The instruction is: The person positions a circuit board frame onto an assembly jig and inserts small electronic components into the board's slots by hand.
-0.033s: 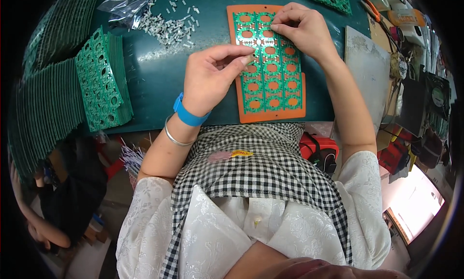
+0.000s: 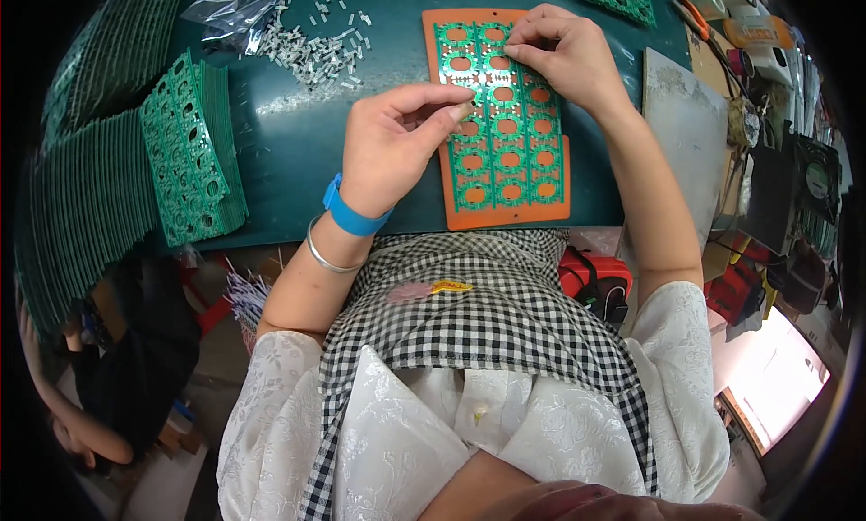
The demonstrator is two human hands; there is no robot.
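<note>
Even light, pale glare on the green tabletop (image 2: 298,142), blown-out white panel (image 2: 780,377), black fisheye corners

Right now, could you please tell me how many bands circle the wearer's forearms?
2, both on the left: a blue wristband nearer the left hand, a silver bangle farther from it.

Vivid green on the perforated circuit panel (image 2: 492,165), over a flat orange board (image 2: 510,218)! Around that board, a dark-green surface (image 2: 289,151); left of the board, small pale-grey pieces (image 2: 317,61), a bright blue wristband (image 2: 356,219); nearer than the board, a black-and-white checked cloth apron (image 2: 505,336)!
</note>
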